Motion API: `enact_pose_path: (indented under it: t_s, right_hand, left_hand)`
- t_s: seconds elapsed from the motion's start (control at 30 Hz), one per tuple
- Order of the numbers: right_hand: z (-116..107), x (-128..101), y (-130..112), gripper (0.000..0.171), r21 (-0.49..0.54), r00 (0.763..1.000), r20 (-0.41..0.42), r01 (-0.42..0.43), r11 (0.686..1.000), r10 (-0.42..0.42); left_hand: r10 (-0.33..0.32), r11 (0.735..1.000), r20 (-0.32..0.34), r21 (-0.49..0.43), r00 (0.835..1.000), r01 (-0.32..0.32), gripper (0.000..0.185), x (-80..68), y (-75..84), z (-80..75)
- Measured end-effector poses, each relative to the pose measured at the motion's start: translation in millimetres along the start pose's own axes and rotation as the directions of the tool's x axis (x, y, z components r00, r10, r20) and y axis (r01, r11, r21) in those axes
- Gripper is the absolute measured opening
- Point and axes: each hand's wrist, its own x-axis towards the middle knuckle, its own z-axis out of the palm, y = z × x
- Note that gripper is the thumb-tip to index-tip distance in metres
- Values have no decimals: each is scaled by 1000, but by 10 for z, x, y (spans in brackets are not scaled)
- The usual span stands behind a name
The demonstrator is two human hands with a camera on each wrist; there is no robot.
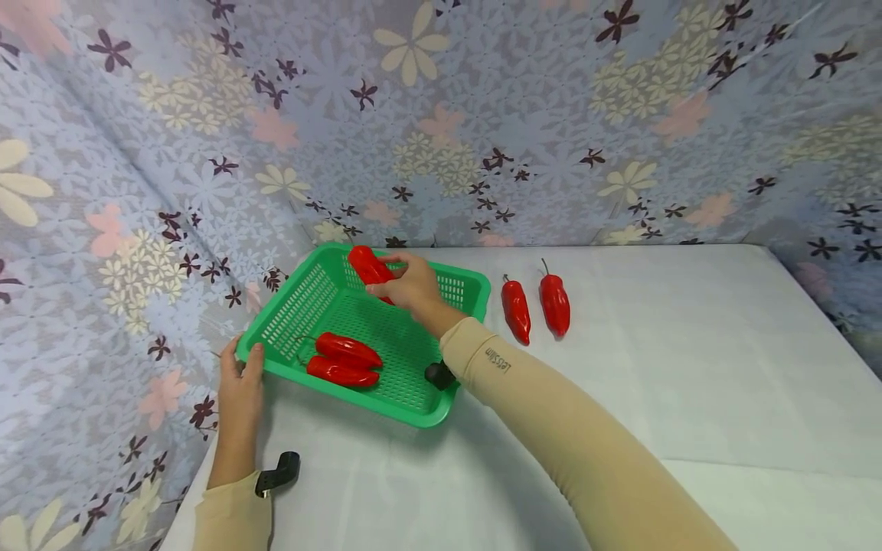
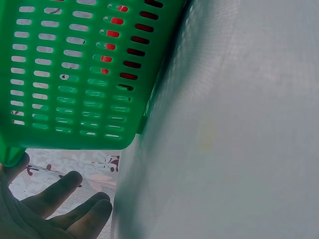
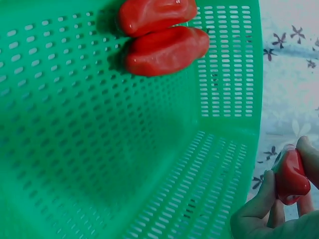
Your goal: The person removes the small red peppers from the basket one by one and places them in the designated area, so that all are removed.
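A green slotted basket [image 1: 296, 306] stands at the table's left, tipped up on its left side. My right hand [image 1: 406, 285] holds a red pepper [image 1: 368, 266] over the basket's far side; in the right wrist view the pepper [image 3: 290, 175] is pinched between thumb and fingers. Two red peppers [image 1: 342, 360] lie side by side inside the basket [image 3: 99, 149], seen as a pair [image 3: 162, 35] in the right wrist view. My left hand [image 1: 241, 379] grips the basket's near left corner [image 2: 12, 154]. Two more red peppers [image 1: 515, 309] [image 1: 554, 303] lie on the table to the basket's right.
The white table [image 1: 654, 367] stretches to the right. Flowered cloth [image 1: 441, 122] covers the back and left walls close behind the basket. A black wrist mount [image 1: 278, 473] sits by my left sleeve.
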Motion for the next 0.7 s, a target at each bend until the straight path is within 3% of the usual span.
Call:
enact_pose_path:
  t_s: [0.7]
  right_hand:
    - [-762,-72,-53,58,-4,995,-94,26,1000,-26]
  left_hand:
    - [-38,999,21,4,999,38,75,22,-14,-20]
